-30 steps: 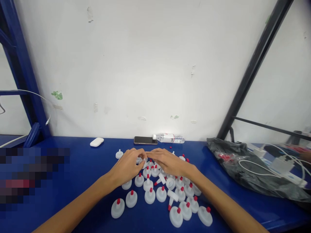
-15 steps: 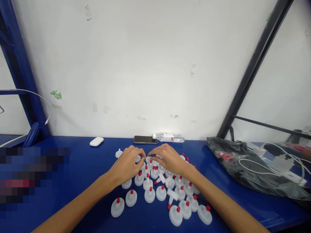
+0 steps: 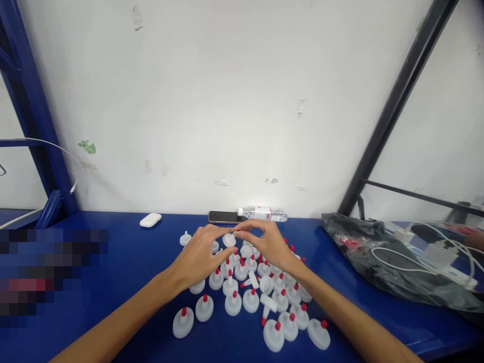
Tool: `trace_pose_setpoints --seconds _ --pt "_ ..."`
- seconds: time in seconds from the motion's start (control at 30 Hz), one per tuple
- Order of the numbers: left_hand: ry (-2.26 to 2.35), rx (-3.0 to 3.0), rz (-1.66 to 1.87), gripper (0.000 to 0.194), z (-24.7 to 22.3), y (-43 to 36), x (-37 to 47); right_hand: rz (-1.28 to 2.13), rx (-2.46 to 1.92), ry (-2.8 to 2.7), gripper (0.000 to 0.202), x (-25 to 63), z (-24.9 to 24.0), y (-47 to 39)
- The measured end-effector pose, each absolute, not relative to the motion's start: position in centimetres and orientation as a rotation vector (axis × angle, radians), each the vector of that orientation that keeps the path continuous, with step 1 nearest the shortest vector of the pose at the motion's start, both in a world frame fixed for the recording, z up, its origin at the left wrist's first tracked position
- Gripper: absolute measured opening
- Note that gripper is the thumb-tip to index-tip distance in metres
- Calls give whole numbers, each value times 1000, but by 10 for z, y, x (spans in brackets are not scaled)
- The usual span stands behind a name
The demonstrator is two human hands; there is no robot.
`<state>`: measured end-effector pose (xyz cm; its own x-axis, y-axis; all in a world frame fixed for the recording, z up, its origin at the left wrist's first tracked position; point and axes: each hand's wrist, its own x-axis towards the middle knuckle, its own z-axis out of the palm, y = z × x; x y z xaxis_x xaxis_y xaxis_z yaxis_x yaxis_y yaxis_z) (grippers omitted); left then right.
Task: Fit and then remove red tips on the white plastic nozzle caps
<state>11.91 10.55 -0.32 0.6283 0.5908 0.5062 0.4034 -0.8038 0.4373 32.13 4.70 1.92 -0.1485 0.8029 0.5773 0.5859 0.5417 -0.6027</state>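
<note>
Two hands of mine meet over the blue desk (image 3: 124, 262), with one tilted white nozzle cap (image 3: 229, 240) between them, above the far part of the spread. My left hand (image 3: 202, 252) has its thumb and forefinger well spread, one below the cap and one above; I cannot tell whether that grip bears on it. My right hand (image 3: 267, 243) has its fingertips nearly together at the cap's upper edge, where a little red shows: a narrow pinch.

Dozens of red-tipped nozzle caps (image 3: 251, 301) surround my wrists, most standing spout up, a few on their sides. One upturned cap (image 3: 265, 285) bares its hollow underside. By my left knuckles stands a tipless cap (image 3: 185, 239).

Against the wall, a clear plastic bottle (image 3: 260, 214) lies on its side, its lid on; whether it holds liquid I cannot tell. To my right, a clear packet (image 3: 350, 244) with small red pieces inside rests on the dark plastic bag (image 3: 397, 282), whose contents are hidden.
</note>
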Motion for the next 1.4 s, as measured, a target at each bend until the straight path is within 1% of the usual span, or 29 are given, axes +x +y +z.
trace_pose_setpoints --seconds 0.1,0.2,0.3,0.4,0.67,0.73,0.83,0.9,1.0,1.07,1.1,1.17,1.27,1.4 --pt "784 2623 1005 33 -2 106 119 220 -1160 -1919 20 318 21 41" --pt "731 2747 1071 32 -1 107 116 -24 -1258 -2066 19 319 19 40" --pt "676 2844 1113 32 0 104 115 -180 -1304 -2246 27 320 16 40" --pt "651 2915 1112 30 2 101 116 -213 -1259 -2370 35 320 16 39" --pt "608 3020 1059 25 11 96 120 -199 -1210 -2376 38 323 21 40" --pt "638 2966 1073 23 15 92 124 -174 -1175 -2354 37 326 23 42" --pt "733 2713 1084 21 21 85 128 -79 -1104 -2330 38 327 24 43" --pt "733 2473 976 22 26 82 127 -5 -1069 -2318 39 328 26 42" --pt "555 2128 725 41 33 82 120 97 -1072 -2223 42 336 33 40" --pt "480 2007 681 51 36 86 114 140 -1118 -2078 46 350 41 40" --pt "498 2004 714 52 36 88 112 146 -1154 -2006 49 358 45 41" --pt "626 2100 824 46 35 94 110 175 -1228 -1956 50 373 52 42" --pt "823 2322 952 34 24 103 112 326 -1364 -2139 43 387 54 44" --pt "808 2487 929 26 5 109 118 585 -1483 -2361 29 389 50 43"
